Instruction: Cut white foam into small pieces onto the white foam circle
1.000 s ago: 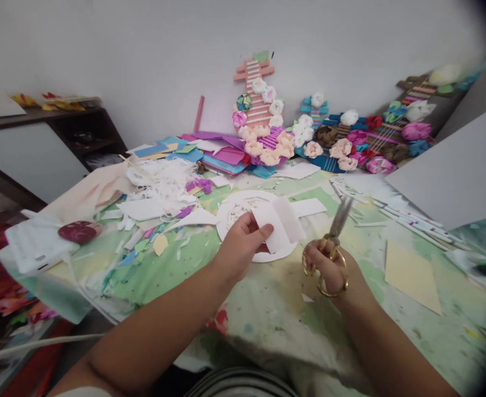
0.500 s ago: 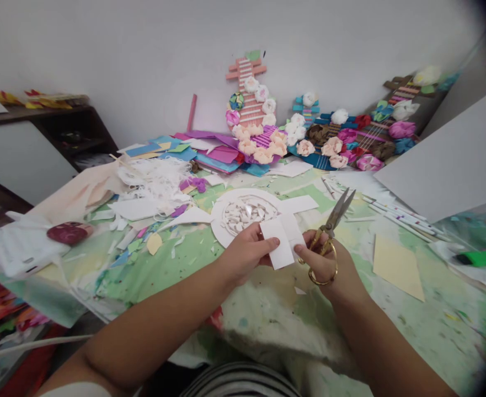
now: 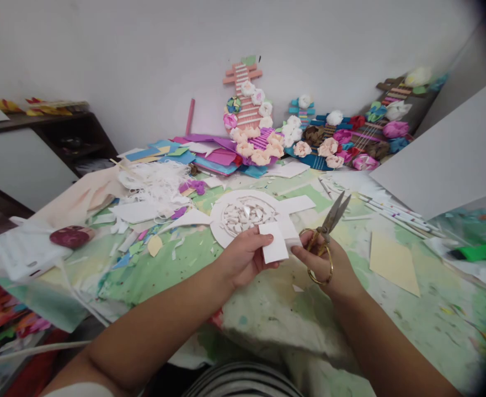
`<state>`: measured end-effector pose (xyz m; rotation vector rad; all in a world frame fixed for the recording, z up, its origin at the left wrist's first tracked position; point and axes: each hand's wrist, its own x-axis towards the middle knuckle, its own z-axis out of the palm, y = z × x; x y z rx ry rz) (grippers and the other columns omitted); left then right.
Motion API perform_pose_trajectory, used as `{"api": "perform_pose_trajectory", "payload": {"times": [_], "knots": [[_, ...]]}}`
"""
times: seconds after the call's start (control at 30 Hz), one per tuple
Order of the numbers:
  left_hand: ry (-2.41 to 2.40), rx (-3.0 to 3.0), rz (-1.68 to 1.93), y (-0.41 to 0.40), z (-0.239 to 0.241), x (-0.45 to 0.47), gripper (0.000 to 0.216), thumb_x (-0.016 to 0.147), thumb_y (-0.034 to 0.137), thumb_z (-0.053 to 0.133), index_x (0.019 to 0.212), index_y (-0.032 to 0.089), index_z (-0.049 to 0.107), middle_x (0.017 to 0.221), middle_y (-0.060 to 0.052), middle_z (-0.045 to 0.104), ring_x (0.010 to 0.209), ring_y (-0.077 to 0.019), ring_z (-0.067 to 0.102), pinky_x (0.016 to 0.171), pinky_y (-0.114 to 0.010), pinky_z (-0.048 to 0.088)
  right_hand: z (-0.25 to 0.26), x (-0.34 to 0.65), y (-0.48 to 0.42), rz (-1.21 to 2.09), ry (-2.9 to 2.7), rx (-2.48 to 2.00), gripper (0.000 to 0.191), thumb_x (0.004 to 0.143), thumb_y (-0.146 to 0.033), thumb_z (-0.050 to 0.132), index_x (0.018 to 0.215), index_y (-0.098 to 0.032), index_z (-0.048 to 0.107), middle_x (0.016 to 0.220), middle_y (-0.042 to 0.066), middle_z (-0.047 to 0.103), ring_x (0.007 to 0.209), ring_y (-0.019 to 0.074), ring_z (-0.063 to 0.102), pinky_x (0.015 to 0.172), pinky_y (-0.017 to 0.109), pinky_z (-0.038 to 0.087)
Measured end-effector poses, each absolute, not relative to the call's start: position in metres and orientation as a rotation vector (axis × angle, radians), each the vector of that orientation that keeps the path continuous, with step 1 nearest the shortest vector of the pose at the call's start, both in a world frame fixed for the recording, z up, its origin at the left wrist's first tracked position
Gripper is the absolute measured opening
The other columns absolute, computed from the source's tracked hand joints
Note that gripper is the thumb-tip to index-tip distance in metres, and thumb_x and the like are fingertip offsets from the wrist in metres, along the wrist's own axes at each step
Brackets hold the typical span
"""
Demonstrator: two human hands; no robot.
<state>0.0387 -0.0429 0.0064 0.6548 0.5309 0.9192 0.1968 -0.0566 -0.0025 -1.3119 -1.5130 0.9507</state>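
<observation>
A small white piece of card (image 3: 274, 246) is pinched between the thumb and fingers of my left hand (image 3: 243, 259). Close to its right edge is my right hand (image 3: 338, 266), wrapped around scissors (image 3: 332, 216) with gold-coloured handles. The blades point up and away from the card, slightly parted. My right thumb and fingertips are near another white strip beside the card; whether they touch it I cannot tell. Just beyond my hands lies a white disc (image 3: 218, 229) bearing a ring filled with small white torn bits (image 3: 243, 216).
Several flower-covered guitar-shaped crafts (image 3: 249, 110) lean on the wall. Behind the disc are stacked coloured sheets (image 3: 215, 154). At left, shredded white strips (image 3: 155, 184) and a white device (image 3: 27, 248) lie on the table. A yellow sheet (image 3: 394, 263) lies at right, below paper sticks (image 3: 395, 212).
The card in my left hand has turned slightly and its lower end sits higher. My right fingers have shifted along its right side, and the scissors have moved slightly left and down.
</observation>
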Motion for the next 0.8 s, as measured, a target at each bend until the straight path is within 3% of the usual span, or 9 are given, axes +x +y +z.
{"api": "perform_pose_trajectory", "payload": {"times": [0.27, 0.63, 0.73, 0.8], "knots": [[0.638, 0.441, 0.726, -0.048, 0.011, 0.037, 0.008, 0.066, 0.011, 0.045, 0.062, 0.009, 0.051, 0.042, 0.000, 0.047, 0.037, -0.0038, 0.044, 0.031, -0.009, 0.034, -0.011, 0.203, -0.052, 0.892, -1.577, -1.074, 0.021, 0.061, -0.033, 0.057, 0.065, -0.020, 0.041, 0.063, -0.002, 0.043, 0.057, 0.0106, 0.043, 0.053, 0.024, 0.034], [0.396, 0.554, 0.605, -0.046, 0.009, 0.031, 0.004, 0.062, 0.012, 0.042, 0.063, 0.011, 0.046, 0.041, 0.003, 0.036, 0.031, -0.0013, 0.030, 0.025, -0.008, 0.017, -0.008, 0.195, -0.051, 1.227, -1.454, -0.739, 0.029, 0.054, -0.025, 0.061, 0.056, -0.020, 0.032, 0.055, -0.005, 0.039, 0.050, 0.0090, 0.039, 0.046, 0.023, 0.031], [0.382, 0.626, 0.663, -0.043, 0.016, 0.018, 0.004, 0.062, 0.014, 0.042, 0.060, 0.012, 0.044, 0.040, 0.005, 0.034, 0.028, -0.0005, 0.026, 0.023, -0.009, 0.013, 0.001, 0.200, -0.054, 1.260, -1.358, -0.731, 0.031, 0.052, -0.027, 0.060, 0.055, -0.020, 0.029, 0.052, -0.005, 0.036, 0.046, 0.0086, 0.037, 0.043, 0.022, 0.029], [0.488, 0.784, 0.860, -0.041, 0.020, 0.003, 0.008, 0.061, 0.017, 0.044, 0.068, 0.014, 0.047, 0.042, 0.004, 0.038, 0.029, -0.0025, 0.030, 0.023, -0.011, 0.017, 0.005, 0.205, -0.054, 1.233, -1.281, -0.731, 0.029, 0.053, -0.028, 0.057, 0.057, -0.021, 0.030, 0.052, -0.005, 0.035, 0.048, 0.0088, 0.037, 0.045, 0.023, 0.029]]}}
